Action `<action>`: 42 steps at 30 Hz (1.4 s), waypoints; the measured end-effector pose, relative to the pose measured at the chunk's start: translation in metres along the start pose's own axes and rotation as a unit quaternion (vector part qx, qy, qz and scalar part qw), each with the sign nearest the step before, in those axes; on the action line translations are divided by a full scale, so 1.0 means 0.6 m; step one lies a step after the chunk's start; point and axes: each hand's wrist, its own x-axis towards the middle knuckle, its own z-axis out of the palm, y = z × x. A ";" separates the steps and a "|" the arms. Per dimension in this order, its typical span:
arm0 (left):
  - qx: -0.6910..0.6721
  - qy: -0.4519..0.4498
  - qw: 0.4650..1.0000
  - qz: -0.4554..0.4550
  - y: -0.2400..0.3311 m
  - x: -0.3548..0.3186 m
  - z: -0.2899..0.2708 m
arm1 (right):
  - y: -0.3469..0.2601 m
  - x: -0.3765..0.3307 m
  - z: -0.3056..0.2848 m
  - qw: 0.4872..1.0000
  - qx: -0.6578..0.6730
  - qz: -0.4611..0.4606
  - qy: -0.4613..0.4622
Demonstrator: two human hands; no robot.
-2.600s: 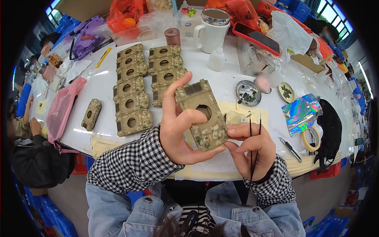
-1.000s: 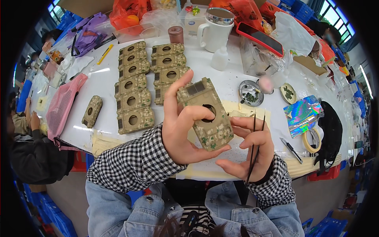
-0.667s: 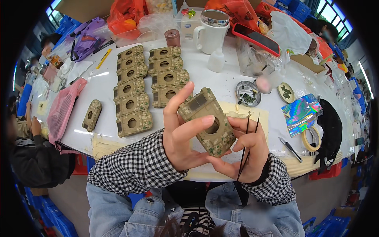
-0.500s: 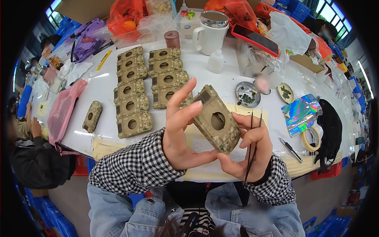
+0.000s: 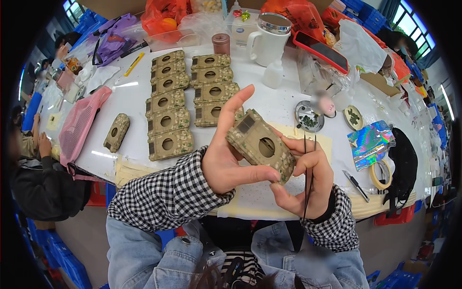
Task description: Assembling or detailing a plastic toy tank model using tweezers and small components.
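My left hand (image 5: 226, 159) holds a camouflage-painted model tank hull (image 5: 262, 144) with a round hole in its top, lifted above the white table (image 5: 269, 98) and tilted toward me. My right hand (image 5: 308, 185) supports the hull's lower right end with thumb and fingers and also grips black tweezers (image 5: 308, 168), tips pointing up. Two rows of several like hulls (image 5: 187, 96) lie flat on the table behind my left hand. One more hull (image 5: 116, 132) lies apart at the left.
A white lidded jug (image 5: 267, 38), a small white bottle (image 5: 273, 74), a round metal dish of small parts (image 5: 309, 115), a second small dish (image 5: 353, 117), holographic foil (image 5: 371, 142), a tape roll (image 5: 380, 174) and a pink mesh bag (image 5: 82, 123) surround the work spot. Another person (image 5: 33, 164) sits at the left.
I have turned the hull in my hands, from lying flat with its top up to tilted on its edge. My right hand has moved under its lower end, still with the tweezers.
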 end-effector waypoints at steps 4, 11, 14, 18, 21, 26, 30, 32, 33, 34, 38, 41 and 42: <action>0.257 0.082 0.955 0.124 0.013 0.002 0.000 | -0.006 0.006 -0.003 0.998 -0.057 -0.014 0.030; 0.500 0.115 0.798 0.316 0.021 -0.013 -0.004 | -0.055 0.031 0.001 0.984 -0.168 -0.060 0.009; 0.485 0.130 0.778 0.379 0.012 -0.008 -0.007 | -0.057 0.035 0.013 0.989 -0.133 -0.057 -0.009; 0.505 0.146 0.746 0.409 0.019 -0.005 -0.004 | -0.060 0.039 0.012 0.989 -0.141 -0.047 0.001; 0.520 0.114 0.749 0.395 0.025 -0.011 -0.006 | -0.075 0.041 0.015 0.992 -0.128 -0.001 -0.015; 0.499 0.115 0.734 0.446 0.013 -0.012 -0.012 | -0.059 0.038 0.018 0.992 -0.124 -0.018 -0.005; 0.509 0.106 0.738 0.430 0.012 -0.010 -0.015 | -0.066 0.040 0.019 0.993 -0.114 -0.008 0.002; 0.527 0.106 0.761 0.362 0.024 -0.011 -0.006 | -0.064 0.038 0.014 0.991 -0.132 -0.012 -0.007; 0.536 0.107 0.776 0.314 0.029 -0.011 -0.002 | -0.062 0.037 0.009 0.990 -0.142 -0.014 -0.012; 0.507 0.130 0.804 0.282 0.027 -0.011 -0.003 | -0.062 0.039 0.006 0.988 -0.151 -0.019 0.004; 0.336 0.183 0.911 0.154 0.018 0.000 -0.013 | -0.056 0.042 -0.024 0.981 -0.190 -0.026 0.041; 0.058 0.171 0.982 0.055 0.012 0.003 -0.011 | -0.049 0.045 -0.034 0.979 -0.195 -0.037 0.041; 0.006 0.170 0.985 0.021 0.012 0.003 -0.014 | -0.047 0.048 -0.035 0.981 -0.189 -0.042 0.034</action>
